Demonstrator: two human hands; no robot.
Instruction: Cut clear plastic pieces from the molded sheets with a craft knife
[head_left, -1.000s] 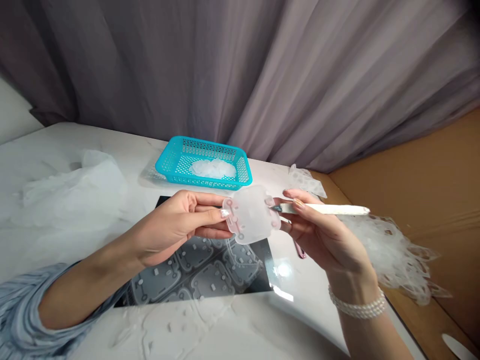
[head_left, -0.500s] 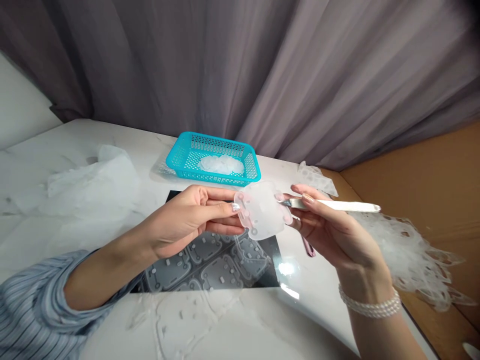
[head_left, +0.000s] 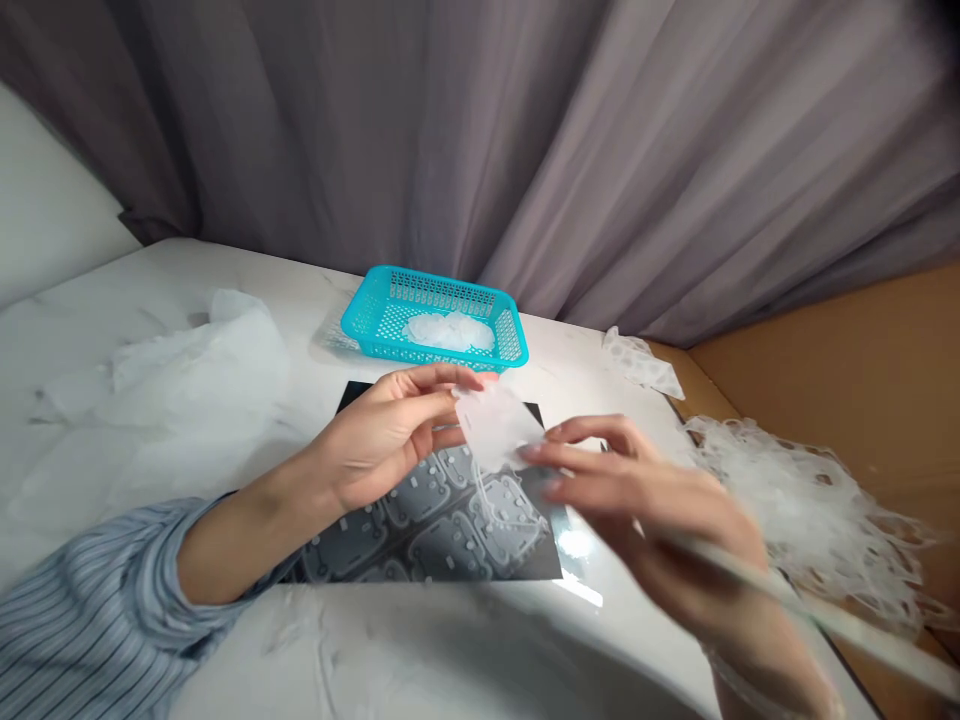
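Note:
My left hand [head_left: 401, 430] is closed on one edge of a thin translucent, milky sheet piece [head_left: 499, 428], thumb in front and fingers behind. The piece is tilted over a black mat. My right hand [head_left: 652, 510], smeared by motion, has its fingertips at the piece's lower right corner; whether they grip it or only touch it I cannot tell. A slim white pen-like craft knife [head_left: 825, 620] lies in the right hand, its handle pointing back to the lower right. Its tip is hidden. On the black mat [head_left: 450, 550] lie clear sheets with rounded outlines and small raised bits.
A blue perforated basket [head_left: 435, 350] holding a small pile of milky pieces [head_left: 454, 332] stands behind my hands. Crumpled translucent film [head_left: 210, 360] lies to the left. At right are a heap of cut-out scraps [head_left: 802, 510], a perforated scrap [head_left: 641, 362] and a brown cardboard panel [head_left: 840, 370].
The piece has tilted and moved slightly left in my left hand. My right hand has turned and dropped lower, and the knife now points back toward the lower right.

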